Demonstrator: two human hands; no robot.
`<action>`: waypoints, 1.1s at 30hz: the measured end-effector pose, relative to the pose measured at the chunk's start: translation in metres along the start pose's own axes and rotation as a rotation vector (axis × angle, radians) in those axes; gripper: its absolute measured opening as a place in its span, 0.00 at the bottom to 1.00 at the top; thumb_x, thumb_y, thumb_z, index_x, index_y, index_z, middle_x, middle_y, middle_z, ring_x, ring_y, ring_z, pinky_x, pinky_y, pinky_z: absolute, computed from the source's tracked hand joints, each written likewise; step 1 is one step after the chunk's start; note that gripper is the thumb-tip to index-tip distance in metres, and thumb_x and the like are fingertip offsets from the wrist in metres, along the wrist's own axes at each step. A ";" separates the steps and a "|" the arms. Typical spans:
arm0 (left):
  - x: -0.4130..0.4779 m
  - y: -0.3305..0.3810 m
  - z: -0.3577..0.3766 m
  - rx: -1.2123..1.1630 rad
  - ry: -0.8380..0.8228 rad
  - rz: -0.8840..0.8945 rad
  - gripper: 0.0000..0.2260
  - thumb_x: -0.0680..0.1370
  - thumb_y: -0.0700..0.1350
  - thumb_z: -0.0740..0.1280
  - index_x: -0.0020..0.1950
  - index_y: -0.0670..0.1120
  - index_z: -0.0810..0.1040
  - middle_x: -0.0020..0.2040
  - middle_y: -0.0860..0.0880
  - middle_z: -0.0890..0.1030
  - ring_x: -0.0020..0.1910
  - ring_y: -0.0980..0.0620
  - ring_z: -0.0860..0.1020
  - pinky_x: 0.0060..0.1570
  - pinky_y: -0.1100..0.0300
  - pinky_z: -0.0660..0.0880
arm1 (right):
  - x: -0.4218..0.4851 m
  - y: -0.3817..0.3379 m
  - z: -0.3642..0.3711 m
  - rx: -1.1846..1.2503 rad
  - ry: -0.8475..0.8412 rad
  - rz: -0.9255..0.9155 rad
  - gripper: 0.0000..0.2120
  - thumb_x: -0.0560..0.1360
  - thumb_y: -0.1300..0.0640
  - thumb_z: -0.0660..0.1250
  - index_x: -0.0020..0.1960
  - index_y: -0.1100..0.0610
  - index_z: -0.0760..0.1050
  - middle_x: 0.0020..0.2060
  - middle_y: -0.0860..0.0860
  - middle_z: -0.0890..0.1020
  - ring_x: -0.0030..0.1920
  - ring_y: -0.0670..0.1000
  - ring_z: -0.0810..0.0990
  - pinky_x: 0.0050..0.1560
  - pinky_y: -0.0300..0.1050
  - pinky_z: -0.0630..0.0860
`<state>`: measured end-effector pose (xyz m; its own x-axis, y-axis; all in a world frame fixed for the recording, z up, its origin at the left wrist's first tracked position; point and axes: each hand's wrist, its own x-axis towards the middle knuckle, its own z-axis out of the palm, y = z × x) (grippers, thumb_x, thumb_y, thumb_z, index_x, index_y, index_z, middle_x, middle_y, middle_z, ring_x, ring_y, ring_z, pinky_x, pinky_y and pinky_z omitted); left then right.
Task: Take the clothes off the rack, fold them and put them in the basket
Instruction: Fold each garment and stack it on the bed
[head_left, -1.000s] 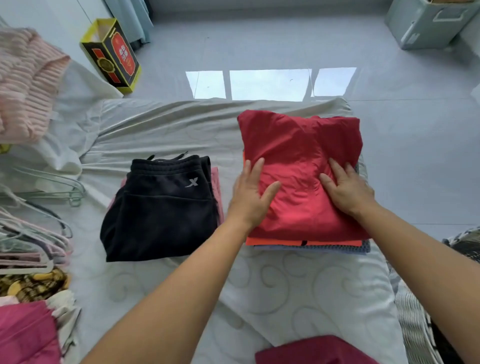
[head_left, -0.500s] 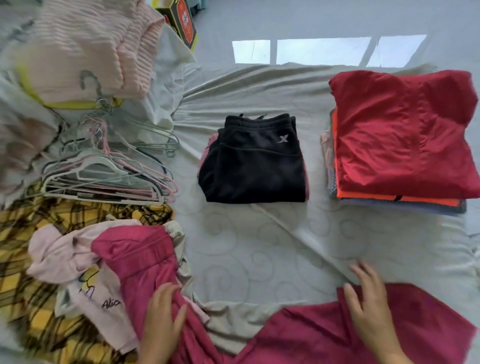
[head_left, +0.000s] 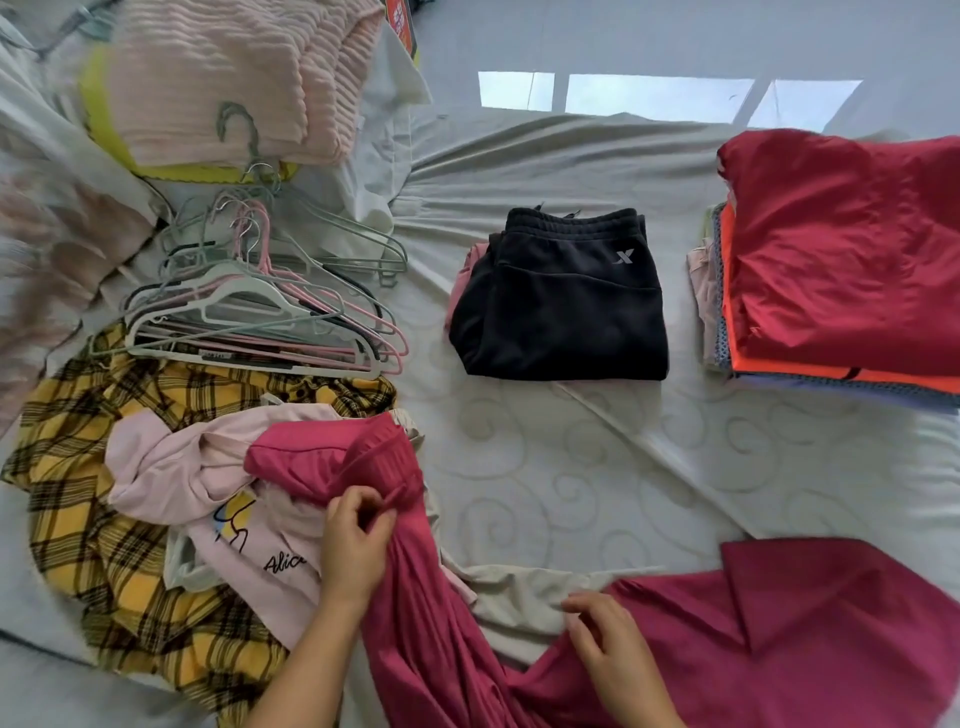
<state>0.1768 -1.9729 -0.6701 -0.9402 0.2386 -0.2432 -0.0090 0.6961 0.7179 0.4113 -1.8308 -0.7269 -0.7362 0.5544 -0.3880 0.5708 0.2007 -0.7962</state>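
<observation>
A magenta garment (head_left: 779, 623) sprawls across the near part of the bed, from the unfolded heap at the left to the lower right. My left hand (head_left: 358, 540) pinches its waistband end at the heap. My right hand (head_left: 608, 639) rests on its cloth near the bottom edge, fingers curled into a fold. Folded black trousers (head_left: 561, 301) lie in the middle of the bed. At the right stands a folded stack topped by a red garment (head_left: 852, 249). No basket is in view.
Several empty hangers (head_left: 260, 312) lie at the left. Below them are a yellow plaid shirt (head_left: 83, 499) and a pale pink top (head_left: 171, 467). A pink ribbed blanket (head_left: 234, 78) is at the back left. The grey bedsheet (head_left: 571, 467) shows between the piles.
Both hands left the red stack and came down to the magenta garment. My view swung left. The left hand now pinches the waistband; the right hand moved left onto the cloth.
</observation>
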 end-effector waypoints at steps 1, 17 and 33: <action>-0.012 0.010 0.000 -0.063 -0.031 0.113 0.10 0.71 0.39 0.70 0.40 0.54 0.73 0.43 0.49 0.73 0.46 0.52 0.74 0.43 0.69 0.66 | 0.004 -0.011 -0.002 0.081 0.001 0.030 0.12 0.74 0.52 0.65 0.48 0.34 0.75 0.47 0.34 0.80 0.49 0.37 0.75 0.50 0.26 0.68; -0.126 0.127 0.034 -0.357 -0.572 0.073 0.54 0.51 0.58 0.80 0.72 0.51 0.57 0.64 0.55 0.69 0.62 0.62 0.71 0.63 0.63 0.70 | -0.029 -0.142 -0.103 1.095 -0.166 0.175 0.26 0.70 0.41 0.59 0.57 0.59 0.77 0.53 0.57 0.83 0.54 0.53 0.81 0.51 0.44 0.80; -0.274 0.245 -0.187 -0.784 -1.005 0.232 0.16 0.49 0.38 0.77 0.36 0.41 0.85 0.35 0.44 0.83 0.34 0.49 0.82 0.36 0.59 0.80 | -0.216 -0.202 -0.213 0.814 0.163 -0.324 0.47 0.44 0.40 0.82 0.58 0.52 0.69 0.50 0.42 0.81 0.50 0.38 0.78 0.50 0.33 0.74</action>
<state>0.3687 -1.9940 -0.3056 -0.2833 0.9384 -0.1977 -0.3984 0.0723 0.9143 0.5321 -1.8192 -0.3836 -0.7201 0.6909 -0.0651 -0.1371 -0.2336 -0.9626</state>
